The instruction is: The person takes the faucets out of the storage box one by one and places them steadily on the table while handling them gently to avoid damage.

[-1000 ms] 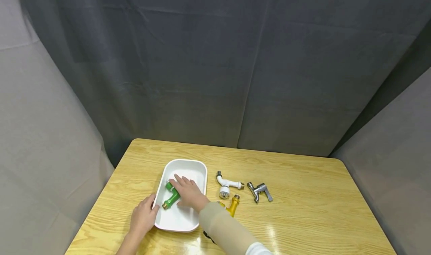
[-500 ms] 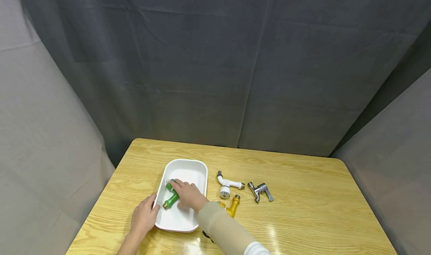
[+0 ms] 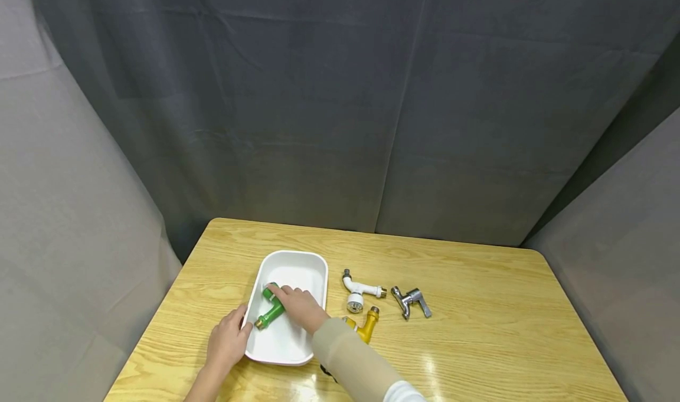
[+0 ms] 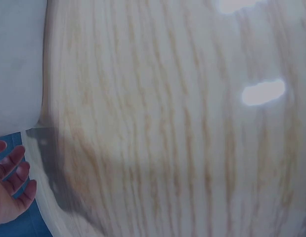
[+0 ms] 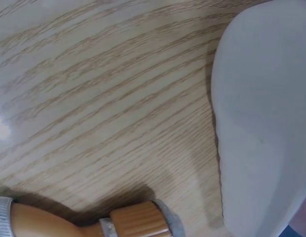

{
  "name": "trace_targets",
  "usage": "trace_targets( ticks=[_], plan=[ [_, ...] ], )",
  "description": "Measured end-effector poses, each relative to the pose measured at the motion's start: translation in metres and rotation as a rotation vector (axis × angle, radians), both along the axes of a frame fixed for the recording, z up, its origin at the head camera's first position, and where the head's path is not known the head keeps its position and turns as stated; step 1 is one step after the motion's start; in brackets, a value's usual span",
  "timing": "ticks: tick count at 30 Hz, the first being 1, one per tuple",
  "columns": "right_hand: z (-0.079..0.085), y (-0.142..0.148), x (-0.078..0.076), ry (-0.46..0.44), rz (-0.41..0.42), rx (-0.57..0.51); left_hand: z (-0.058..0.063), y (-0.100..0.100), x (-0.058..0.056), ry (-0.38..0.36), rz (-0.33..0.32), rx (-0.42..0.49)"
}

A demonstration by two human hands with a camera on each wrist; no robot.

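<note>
A green tap (image 3: 272, 316) with a brass threaded end lies in a white rectangular tray (image 3: 280, 355). My right hand (image 3: 304, 309) reaches in from the right and grips the tap's upper part, covering some of it. Over at the tray's left rim, my left hand (image 3: 225, 340) holds the edge, thumb tip over the rim and fingers along the outside. The left wrist view catches the tray's pale wall (image 4: 17, 64) at upper left. In the right wrist view the tray (image 5: 261, 113) fills the right side, while the grip on the tap is out of sight.
Right of the tray lie a white tap (image 3: 361, 288), a chrome tap (image 3: 411, 301) and a yellow tap (image 3: 368, 326), the last partly behind my right sleeve (image 3: 347, 349). The yellow tap (image 5: 49, 222) also appears below in the right wrist view. Wooden table (image 3: 478, 331); curtains surround it.
My right hand's fingers, spread over the green tap a second ago, have drawn in round it. The tap has barely moved. My left hand stays at the tray's rim.
</note>
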State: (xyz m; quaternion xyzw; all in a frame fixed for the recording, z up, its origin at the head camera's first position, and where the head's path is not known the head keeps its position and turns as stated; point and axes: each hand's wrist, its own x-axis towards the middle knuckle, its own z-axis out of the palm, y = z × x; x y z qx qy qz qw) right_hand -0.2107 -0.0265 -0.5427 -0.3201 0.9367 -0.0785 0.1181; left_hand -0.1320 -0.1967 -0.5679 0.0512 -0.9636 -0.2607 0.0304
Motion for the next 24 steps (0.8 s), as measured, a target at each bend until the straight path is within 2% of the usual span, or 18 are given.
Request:
trace_targets(
  ticks=[10,19,24],
  plan=[
    [-0.0049,0.0047,-0.0046,-0.047,-0.034,-0.065,-0.0009,0.0000,-0.0009,0.000,0.002,0.003],
    [-0.0089,0.0077,-0.0069,0.007,-0.016,-0.019,-0.0008,0.0004,-0.0011,-0.012,0.006,-0.001],
    [-0.0074,0.0086,-0.0063,0.036,-0.032,0.028,-0.0007,0.0001,-0.0008,-0.012,0.009,-0.002]
  ],
)
